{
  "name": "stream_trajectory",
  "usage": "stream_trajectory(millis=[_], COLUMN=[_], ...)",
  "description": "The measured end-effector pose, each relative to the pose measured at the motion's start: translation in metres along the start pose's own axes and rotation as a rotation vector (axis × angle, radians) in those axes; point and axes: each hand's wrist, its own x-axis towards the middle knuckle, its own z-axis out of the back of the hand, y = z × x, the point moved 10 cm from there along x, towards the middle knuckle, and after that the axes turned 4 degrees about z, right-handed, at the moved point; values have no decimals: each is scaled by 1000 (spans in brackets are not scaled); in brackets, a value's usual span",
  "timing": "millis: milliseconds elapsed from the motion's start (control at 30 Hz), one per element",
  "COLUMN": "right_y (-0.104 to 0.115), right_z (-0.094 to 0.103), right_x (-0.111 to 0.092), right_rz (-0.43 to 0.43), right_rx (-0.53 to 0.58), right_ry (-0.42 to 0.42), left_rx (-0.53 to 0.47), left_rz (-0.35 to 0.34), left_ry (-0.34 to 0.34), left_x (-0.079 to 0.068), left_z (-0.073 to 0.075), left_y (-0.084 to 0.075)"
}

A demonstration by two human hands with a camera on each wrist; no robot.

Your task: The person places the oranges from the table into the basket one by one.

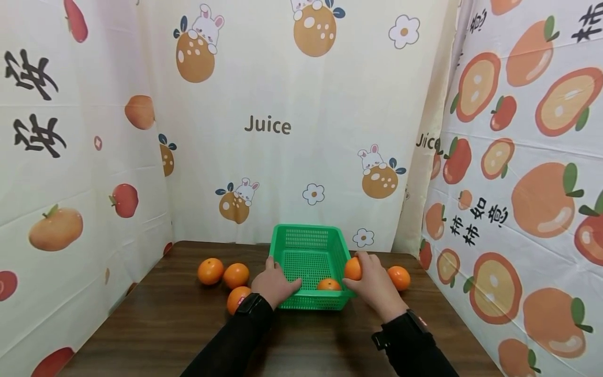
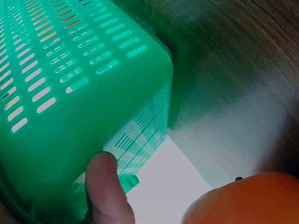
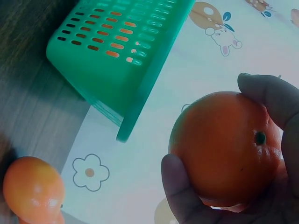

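Observation:
A green plastic basket with slotted walls stands on the table, one orange lying inside at its front. My left hand grips the basket's front left corner; in the left wrist view its thumb lies against the basket wall. With fingers and thumb round it, my right hand holds another orange beside the basket's right rim. The held orange is raised above the tabletop, its green stem spot showing in the right wrist view.
Left of the basket, several loose oranges lie on the dark wooden table, the nearest partly behind my left wrist. A further orange lies right of my right hand. Fruit-printed cloth hangs behind and along both sides.

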Motion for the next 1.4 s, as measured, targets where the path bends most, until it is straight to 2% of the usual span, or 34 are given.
stream_trajectory(millis=[467,800,1400], right_y=[9,17,24], right_z=[-2,-4,-10], right_x=[2,10,18], right_rz=[-28,8,3], right_rx=[-7,-13,0], right_ry=[24,28,33], left_rx=[13,20,36], left_rz=[-15,-28,-29], left_ry=[-19,-15,-16], left_x=[0,-2,0], left_z=[-1,0,0], left_y=[-1,-4,-1])
